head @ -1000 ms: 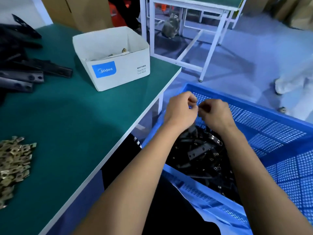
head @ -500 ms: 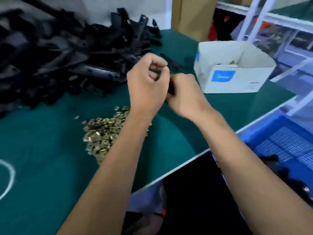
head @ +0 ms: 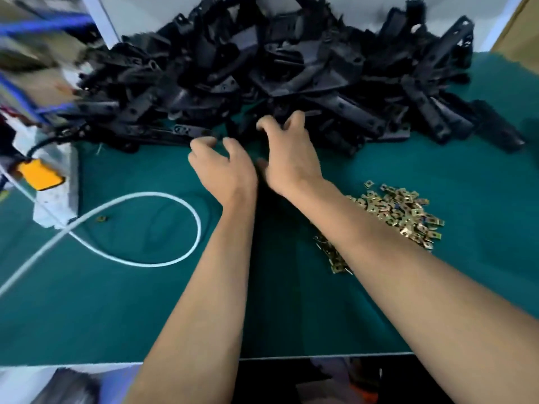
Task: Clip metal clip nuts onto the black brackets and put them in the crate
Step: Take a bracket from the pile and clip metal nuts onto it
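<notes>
A big heap of black brackets (head: 291, 68) fills the back of the green table (head: 116, 301). My right hand (head: 288, 158) reaches into the heap's front edge, its fingers curled round a black bracket (head: 248, 132) there. Just to its left, my left hand (head: 224, 167) hovers with loosely curled fingers and holds nothing, close to a flat bracket (head: 186, 131) lying at the heap's edge. A pile of brass-coloured clip nuts (head: 402, 211) lies to the right, partly hidden under my right forearm. The crate is out of view.
A white cable (head: 163, 199) loops across the table on the left. A white power strip with an orange plug (head: 40, 173) sits at the left edge. One stray clip nut (head: 102, 218) lies beside the cable. The table's front edge (head: 320, 357) runs below my forearms.
My view has swung left from the crate to the table. Both hands have moved apart and forward from over the clip nuts to the bracket heap.
</notes>
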Demonstrator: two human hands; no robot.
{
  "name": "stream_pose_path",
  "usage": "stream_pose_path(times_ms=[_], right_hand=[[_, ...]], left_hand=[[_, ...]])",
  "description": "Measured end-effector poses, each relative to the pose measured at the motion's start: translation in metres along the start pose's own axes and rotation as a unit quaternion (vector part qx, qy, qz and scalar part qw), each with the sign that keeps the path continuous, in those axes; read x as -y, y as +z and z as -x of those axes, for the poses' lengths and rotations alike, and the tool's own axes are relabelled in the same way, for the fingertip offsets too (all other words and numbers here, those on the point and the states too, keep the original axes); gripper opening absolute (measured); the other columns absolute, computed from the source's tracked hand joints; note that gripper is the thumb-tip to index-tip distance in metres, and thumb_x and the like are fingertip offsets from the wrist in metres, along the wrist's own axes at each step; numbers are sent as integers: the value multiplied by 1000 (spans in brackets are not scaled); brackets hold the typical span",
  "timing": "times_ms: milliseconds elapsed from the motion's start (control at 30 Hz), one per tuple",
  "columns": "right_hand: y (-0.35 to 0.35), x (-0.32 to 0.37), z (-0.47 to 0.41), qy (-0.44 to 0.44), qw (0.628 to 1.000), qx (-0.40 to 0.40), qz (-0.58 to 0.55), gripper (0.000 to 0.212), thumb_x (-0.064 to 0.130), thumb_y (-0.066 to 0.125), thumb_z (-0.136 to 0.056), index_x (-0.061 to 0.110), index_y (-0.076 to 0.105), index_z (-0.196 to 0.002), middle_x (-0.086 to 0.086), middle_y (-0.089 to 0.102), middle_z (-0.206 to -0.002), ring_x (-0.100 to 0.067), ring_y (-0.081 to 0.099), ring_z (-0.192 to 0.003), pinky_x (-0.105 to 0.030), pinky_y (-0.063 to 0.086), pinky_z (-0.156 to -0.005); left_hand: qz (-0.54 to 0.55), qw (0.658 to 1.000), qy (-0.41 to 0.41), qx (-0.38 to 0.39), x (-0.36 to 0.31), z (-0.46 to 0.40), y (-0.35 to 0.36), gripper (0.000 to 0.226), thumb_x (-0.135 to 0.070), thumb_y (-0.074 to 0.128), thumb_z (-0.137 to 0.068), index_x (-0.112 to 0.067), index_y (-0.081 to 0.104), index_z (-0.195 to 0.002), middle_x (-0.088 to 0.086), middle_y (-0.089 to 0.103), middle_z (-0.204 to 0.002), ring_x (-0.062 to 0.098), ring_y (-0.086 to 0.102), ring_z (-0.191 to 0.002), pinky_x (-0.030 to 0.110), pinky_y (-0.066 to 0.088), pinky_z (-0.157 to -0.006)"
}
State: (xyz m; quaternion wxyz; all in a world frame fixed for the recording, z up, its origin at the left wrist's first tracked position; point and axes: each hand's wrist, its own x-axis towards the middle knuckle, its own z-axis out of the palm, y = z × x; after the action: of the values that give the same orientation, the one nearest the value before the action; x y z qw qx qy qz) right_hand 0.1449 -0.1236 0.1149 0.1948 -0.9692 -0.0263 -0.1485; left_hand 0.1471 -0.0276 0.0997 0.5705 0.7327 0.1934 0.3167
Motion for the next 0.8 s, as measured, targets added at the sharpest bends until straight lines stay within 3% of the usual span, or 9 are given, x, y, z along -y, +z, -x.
stream_pose_path(times_ms=[100,200,300,367,433,533,633,733,800], right_hand=[[13,1,-21,56,997,13,-42,67,20,60,-99,42,30,-154,-14,27,-145,-32,52,-103,-38,46,-75],[17,-2,-35,40,997,65,-7,50,28,43,-108,40,35,-156,-14,42,-145,-35,55,-116,-40,48,-94],[12,-2,-38,54,994,34,-90,29,19,53,-101,28,68,-124,-4,70,-112,-27,67,-104,-36,53,-87],[9,-2,-35,86,974,23,-207,11,15,66,-90,22,74,-94,2,72,-92,-18,69,-87,-33,56,-78],[6,2,-27,69,965,26,-253,6,16,74,-85,21,73,-84,8,72,-86,-7,66,-81,-23,51,-69],[-2,11,-10,9,953,20,-301,8,17,76,-85,23,73,-79,13,72,-82,1,65,-78,-14,48,-69],[-15,12,7,-79,939,-36,-334,5,12,74,-85,16,73,-82,12,72,-81,-1,66,-81,-16,50,-76],[-30,5,13,-138,916,-108,-360,6,3,67,-86,8,70,-87,7,70,-84,-6,65,-81,-19,49,-78],[-38,-5,11,-112,893,-126,-418,12,-2,61,-89,7,66,-96,3,67,-90,-12,63,-80,-28,51,-78]], left_hand=[[38,997,-29,58,0,0,8,16,-23,56,-99,-9,60,-105,4,68,-100,19,60,-92,32,45,-86],[29,990,-25,135,1,3,16,18,-34,53,-102,-19,63,-100,-13,64,-85,8,60,-82,21,41,-70],[39,986,-28,160,4,3,20,23,-38,51,-103,-21,66,-98,-14,65,-82,-8,58,-76,9,41,-63],[64,988,-46,136,5,1,19,25,-38,50,-103,-19,65,-94,-13,65,-83,-9,58,-73,8,41,-63],[92,987,-81,101,4,-3,18,29,-38,48,-105,-16,63,-92,-9,67,-85,-3,60,-78,12,42,-67],[169,968,-169,78,2,-15,14,38,-39,45,-106,-8,66,-99,5,75,-93,22,70,-91,38,55,-87],[284,919,-260,85,0,-23,6,48,-44,43,-105,-2,66,-110,8,74,-89,26,72,-83,41,59,-80],[221,963,-152,16,-5,-13,8,38,-39,45,-106,-6,63,-100,14,70,-99,30,66,-92,49,55,-89],[205,976,-76,-11,-9,0,11,27,-34,51,-105,-11,55,-92,18,64,-98,32,62,-92,55,53,-87]])
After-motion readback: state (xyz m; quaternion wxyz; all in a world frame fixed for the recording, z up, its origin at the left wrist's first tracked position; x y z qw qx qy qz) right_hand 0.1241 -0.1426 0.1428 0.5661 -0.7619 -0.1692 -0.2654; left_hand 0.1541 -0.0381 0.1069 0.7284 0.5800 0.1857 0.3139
